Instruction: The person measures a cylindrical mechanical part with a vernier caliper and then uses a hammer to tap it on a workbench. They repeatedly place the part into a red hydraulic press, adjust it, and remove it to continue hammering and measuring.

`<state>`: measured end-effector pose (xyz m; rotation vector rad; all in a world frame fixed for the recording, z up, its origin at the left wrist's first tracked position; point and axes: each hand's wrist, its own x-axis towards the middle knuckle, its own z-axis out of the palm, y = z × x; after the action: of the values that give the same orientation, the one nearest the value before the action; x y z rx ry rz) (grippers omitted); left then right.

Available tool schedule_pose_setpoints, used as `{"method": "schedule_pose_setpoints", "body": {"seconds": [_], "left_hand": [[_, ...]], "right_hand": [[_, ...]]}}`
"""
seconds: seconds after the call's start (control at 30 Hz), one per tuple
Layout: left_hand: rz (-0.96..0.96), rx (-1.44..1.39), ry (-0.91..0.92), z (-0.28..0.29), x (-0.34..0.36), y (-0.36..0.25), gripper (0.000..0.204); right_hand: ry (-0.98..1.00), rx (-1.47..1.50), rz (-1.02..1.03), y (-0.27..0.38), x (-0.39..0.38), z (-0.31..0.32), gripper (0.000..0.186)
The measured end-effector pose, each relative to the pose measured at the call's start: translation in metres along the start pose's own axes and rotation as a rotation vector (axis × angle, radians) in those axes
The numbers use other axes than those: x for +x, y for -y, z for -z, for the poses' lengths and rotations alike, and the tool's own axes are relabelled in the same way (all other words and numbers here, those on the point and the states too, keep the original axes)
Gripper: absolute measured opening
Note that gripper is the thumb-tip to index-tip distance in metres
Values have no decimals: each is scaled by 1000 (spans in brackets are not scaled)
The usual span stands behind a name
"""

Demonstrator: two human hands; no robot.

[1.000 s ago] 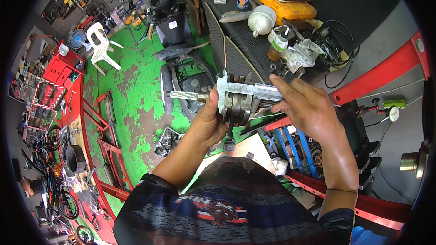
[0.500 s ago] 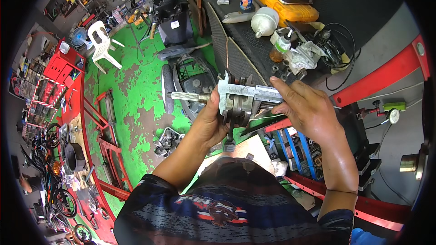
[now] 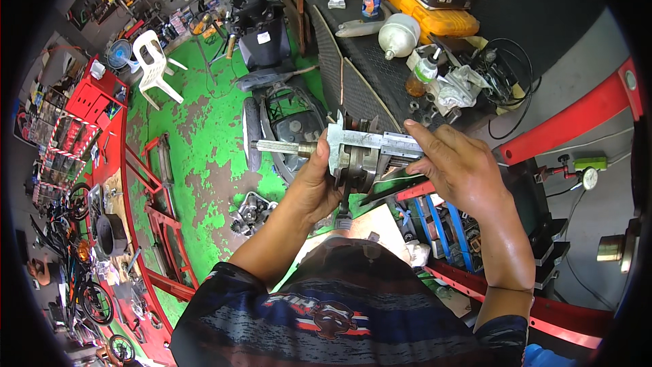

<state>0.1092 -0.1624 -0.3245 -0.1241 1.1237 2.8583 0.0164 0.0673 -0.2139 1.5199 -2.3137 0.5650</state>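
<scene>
The crankshaft assembly point(image 3: 361, 168) is up in the air between the two hands, in front of the shirt point(image 3: 353, 278) and off the table point(image 3: 360, 54), with its splined shaft point(image 3: 285, 146) pointing left and its connecting rod point(image 3: 344, 204) hanging toward the body. The left hand point(image 3: 311, 190) has a closed grip around the assembly, thumb up by the end of the caliper point(image 3: 363, 138), the other fingers mostly hidden. The right hand point(image 3: 465, 163) has its grip nearly closed, thumb and forefinger on the caliper's right portion. Good work here probably rests on squareness: the beam should run parallel to the shaft, both jaws flat on the metal; whether the right one seats properly I cannot tell. Light thumb pressure seems wise, since squeezing may tilt the tool, and the left hand had best carry all the weight, rod hanging free.
</scene>
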Motion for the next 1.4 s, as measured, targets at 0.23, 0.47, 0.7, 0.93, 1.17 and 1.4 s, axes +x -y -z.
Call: {"method": "schedule_pose_setpoints", "body": {"seconds": [0.23, 0.47, 0.7, 0.93, 1.17, 1.4], "left_hand": [[-104, -165, 101, -2, 4, -6, 75], [-152, 30, 97, -12, 6, -4, 67], [-429, 398, 393, -15, 7, -34, 70], [-905, 931, 593, -40, 30, -94, 80], [-356, 443, 65, -27, 41, -55, 70], [-144, -17, -110, -18, 44, -5, 58]], "right_hand": [[206, 403, -549, -10, 15, -12, 48], [-7, 616, -855, -25, -20, -97, 69], [50, 1356, -855, 14, -14, -90, 64], [-302, 1555, -363, -42, -52, -122, 42], [-424, 513, -305, -20, 18, -69, 10], [-121, 140, -361, -21, 16, -50, 33]]}}
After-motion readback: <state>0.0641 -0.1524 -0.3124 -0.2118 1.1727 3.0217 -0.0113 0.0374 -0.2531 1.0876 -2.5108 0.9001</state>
